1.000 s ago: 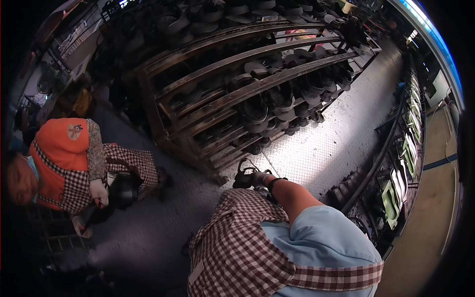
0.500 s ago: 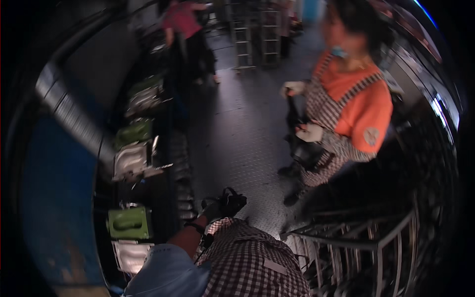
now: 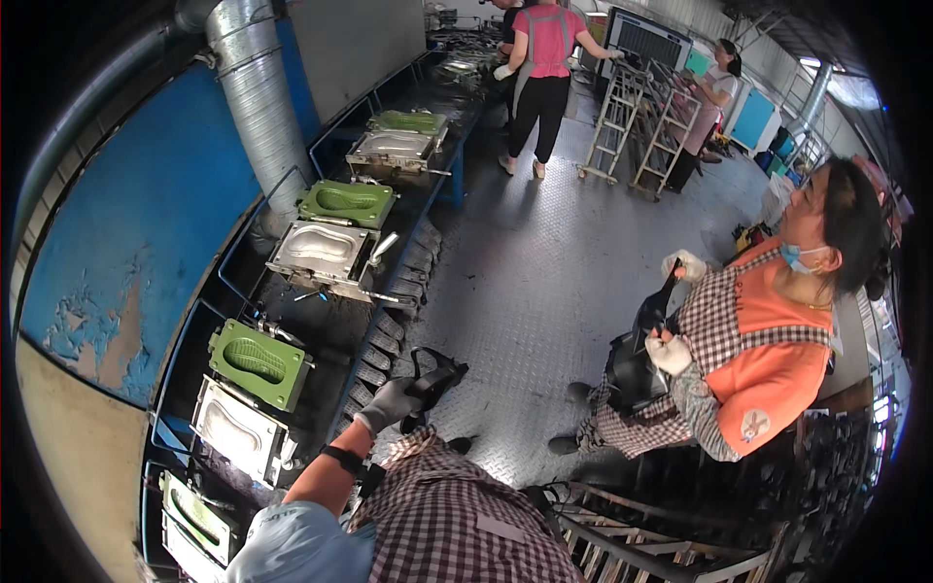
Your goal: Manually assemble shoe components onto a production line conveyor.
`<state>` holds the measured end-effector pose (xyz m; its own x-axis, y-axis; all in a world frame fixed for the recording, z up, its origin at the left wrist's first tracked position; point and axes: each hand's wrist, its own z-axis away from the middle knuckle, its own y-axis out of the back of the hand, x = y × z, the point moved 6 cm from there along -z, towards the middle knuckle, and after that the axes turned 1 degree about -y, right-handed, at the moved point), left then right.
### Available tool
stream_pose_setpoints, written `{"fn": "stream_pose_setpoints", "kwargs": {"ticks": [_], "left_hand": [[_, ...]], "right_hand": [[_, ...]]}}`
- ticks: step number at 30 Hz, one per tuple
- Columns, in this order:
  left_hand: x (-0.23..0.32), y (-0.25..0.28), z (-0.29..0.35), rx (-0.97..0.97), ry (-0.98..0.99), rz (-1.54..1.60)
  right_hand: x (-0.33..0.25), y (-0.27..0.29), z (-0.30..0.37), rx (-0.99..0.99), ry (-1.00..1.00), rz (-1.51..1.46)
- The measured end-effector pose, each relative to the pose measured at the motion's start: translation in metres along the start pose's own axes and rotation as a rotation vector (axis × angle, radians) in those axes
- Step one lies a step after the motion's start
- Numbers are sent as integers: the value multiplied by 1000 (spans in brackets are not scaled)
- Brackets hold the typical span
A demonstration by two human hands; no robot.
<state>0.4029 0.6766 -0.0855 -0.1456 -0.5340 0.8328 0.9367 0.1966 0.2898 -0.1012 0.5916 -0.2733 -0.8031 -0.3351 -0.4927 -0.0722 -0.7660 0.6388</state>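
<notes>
My left hand [image 3: 391, 403], in a grey glove, is closed around a black strapped shoe upper [image 3: 434, 382]. The upper hangs in front of my checked apron, its straps looping upward, above the metal floor. Left of this hand lies an open shoe-sole mould, with a green half [image 3: 258, 364] and a silver half [image 3: 238, 430]. Both halves have sole-shaped hollows. My right hand does not show; my body hides that side.
More open moulds [image 3: 316, 248] line the bench on the left, beside a silver duct [image 3: 255, 107]. At right a co-worker [image 3: 768, 321] in orange holds a black item with gloved hands. A metal rack [image 3: 671, 549] stands near my right side. Other people and ladder-like frames [image 3: 617, 126] are farther off.
My view has swung, and the scene is brighter and sharper. The bench and co-worker now sit farther right in view. The upper remains in my left hand.
</notes>
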Motion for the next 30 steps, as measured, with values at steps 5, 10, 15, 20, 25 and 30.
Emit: {"fn": "stream_pose_setpoints", "kwargs": {"ticks": [5,10,15,20,25,30], "left_hand": [[29,23,10,122,29,215],[60,33,-23,135,-114,576],[115,59,-78,188,-165,543],[153,105,-134,271,-392,618],[185,162,-163,536,-579,557],[164,216,-201,698,-595,644]], "right_hand": [[6,20,-24,26,6,-14],[21,43,-53,84,-20,-49],[19,90,-99,169,-50,-74],[12,148,-150,235,-70,-76],[-5,177,-210,279,-70,-104],[-39,192,-269,309,-77,-157]]}}
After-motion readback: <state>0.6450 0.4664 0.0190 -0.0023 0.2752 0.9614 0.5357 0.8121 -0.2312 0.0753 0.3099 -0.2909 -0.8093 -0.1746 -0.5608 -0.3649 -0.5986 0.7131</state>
